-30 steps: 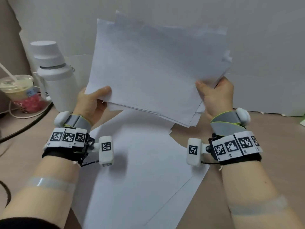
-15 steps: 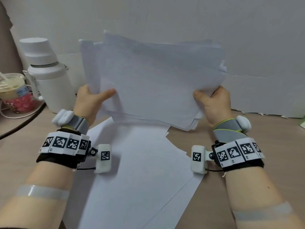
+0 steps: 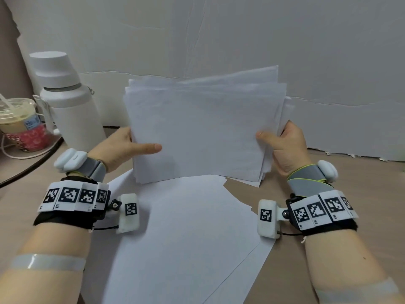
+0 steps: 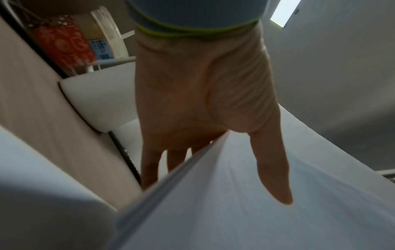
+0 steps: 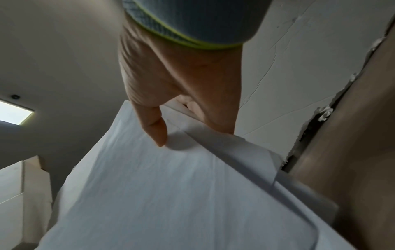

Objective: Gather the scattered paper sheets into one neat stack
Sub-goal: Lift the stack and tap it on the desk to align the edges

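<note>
A brown table (image 3: 361, 194) carries several loose sheets (image 3: 182, 233) lying flat and overlapped, and on them stands the bundle of paper (image 3: 197, 132) — upright on its lower edge, its top edges uneven. Left of it a white bottle (image 3: 65, 99) stands beside a lidded drink cup (image 3: 19, 121). The left hand (image 3: 118, 145) and right hand (image 3: 285, 145) each pinch a side of the bundle — thumb in front, fingers behind.
</note>
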A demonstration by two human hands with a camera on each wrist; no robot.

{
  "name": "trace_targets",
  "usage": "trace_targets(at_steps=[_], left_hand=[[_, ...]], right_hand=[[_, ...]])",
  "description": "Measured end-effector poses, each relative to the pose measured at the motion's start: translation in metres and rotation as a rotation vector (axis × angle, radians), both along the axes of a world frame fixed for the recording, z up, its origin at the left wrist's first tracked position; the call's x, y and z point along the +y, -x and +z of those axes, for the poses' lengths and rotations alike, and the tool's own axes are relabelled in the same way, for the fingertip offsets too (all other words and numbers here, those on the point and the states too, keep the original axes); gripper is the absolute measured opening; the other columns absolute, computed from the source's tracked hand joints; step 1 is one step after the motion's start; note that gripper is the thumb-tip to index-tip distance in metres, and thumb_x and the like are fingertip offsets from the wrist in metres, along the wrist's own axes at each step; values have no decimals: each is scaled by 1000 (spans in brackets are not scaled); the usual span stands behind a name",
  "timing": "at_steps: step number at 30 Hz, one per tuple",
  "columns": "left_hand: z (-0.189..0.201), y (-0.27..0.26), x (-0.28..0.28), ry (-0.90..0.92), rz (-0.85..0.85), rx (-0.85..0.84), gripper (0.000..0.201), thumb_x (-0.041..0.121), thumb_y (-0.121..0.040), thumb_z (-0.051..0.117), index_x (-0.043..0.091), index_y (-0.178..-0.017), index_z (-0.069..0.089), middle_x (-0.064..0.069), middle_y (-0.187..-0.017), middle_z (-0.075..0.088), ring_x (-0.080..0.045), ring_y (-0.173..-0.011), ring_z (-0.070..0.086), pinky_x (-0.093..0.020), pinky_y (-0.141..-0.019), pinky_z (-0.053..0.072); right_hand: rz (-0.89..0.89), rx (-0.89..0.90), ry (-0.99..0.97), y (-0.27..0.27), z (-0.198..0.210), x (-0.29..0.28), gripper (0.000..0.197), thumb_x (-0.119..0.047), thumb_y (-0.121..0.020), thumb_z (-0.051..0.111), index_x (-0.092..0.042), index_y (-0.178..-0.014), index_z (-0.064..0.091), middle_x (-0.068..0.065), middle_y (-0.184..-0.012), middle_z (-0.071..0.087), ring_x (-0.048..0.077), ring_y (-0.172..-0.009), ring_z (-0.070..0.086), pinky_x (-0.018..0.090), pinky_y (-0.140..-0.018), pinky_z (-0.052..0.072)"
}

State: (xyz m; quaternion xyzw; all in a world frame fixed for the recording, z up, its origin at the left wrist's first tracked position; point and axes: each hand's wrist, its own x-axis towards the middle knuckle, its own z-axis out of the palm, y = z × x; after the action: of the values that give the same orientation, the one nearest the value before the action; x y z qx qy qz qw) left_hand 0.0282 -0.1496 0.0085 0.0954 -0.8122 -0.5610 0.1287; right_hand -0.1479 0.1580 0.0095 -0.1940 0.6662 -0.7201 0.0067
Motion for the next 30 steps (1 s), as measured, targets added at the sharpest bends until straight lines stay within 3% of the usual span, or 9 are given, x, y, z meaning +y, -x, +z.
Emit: trace_targets(at_steps=[3, 8, 14, 17, 20, 24, 27, 30], left_hand=[[2, -2, 2, 12, -82, -66, 41, 12, -80, 79, 26, -116, 65, 14, -113, 74, -3, -106, 69, -30, -102, 48], [6, 1, 2, -193, 93, 197, 66, 28, -65, 86, 13, -125, 62, -5, -123, 72, -25, -115, 68, -48, -106, 47], [13, 15, 20, -176, 225, 429, 71, 3, -78, 78, 8, -140, 43, -6, -131, 65, -21, -121, 63, -40, -102, 50], [12, 15, 17, -169, 232, 422, 80, 9, -75, 81, 8, -142, 38, -7, -135, 62, -21, -124, 61, -43, -103, 50], [11, 12, 16, -157, 221, 391, 79, 17, -73, 83, 8, -140, 43, -6, -133, 64, -21, -123, 62, -46, -103, 51], [20, 12, 19, -164, 230, 443, 68, 18, -75, 82, 6, -134, 50, -7, -126, 68, -21, -116, 66, -36, -94, 55], [15, 15, 23, -180, 231, 436, 76, 20, -72, 84, 6, -136, 45, -9, -128, 66, -20, -117, 65, -34, -93, 55], [8, 18, 26, -217, 210, 414, 82, 14, -74, 84, 7, -141, 38, -9, -132, 63, -19, -118, 65, -31, -89, 55]], right_hand=[[28, 0, -10, -1, 2, 0, 31, 8, -80, 70, -13, -102, 64, 4, -99, 74, 23, -91, 72, 36, -79, 58], [52, -2, 68, -5, 2, -2, 36, 14, -81, 64, -9, -109, 64, 4, -97, 73, 23, -91, 70, 35, -79, 57], [43, 22, 118, -7, 12, -3, 36, 5, -73, 64, -15, -102, 68, 3, -95, 74, 24, -90, 69, 38, -80, 57], [32, 34, 77, -7, 16, -2, 34, 6, -76, 66, -16, -101, 65, 0, -92, 74, 19, -85, 70, 35, -75, 57], [31, 58, 18, -7, 16, 0, 35, 1, -72, 67, -15, -102, 64, 1, -94, 73, 19, -85, 69, 37, -77, 57], [12, 87, -1, -8, 20, 1, 33, -1, -71, 68, -22, -95, 63, 1, -94, 72, 20, -86, 68, 40, -80, 56], [15, 95, -17, -8, 17, -1, 38, 8, -77, 66, -23, -98, 61, -1, -94, 71, 18, -86, 67, 38, -81, 56], [34, 43, -7, -9, 17, -1, 41, 4, -72, 68, -19, -105, 58, 0, -94, 70, 17, -84, 67, 34, -78, 57]])
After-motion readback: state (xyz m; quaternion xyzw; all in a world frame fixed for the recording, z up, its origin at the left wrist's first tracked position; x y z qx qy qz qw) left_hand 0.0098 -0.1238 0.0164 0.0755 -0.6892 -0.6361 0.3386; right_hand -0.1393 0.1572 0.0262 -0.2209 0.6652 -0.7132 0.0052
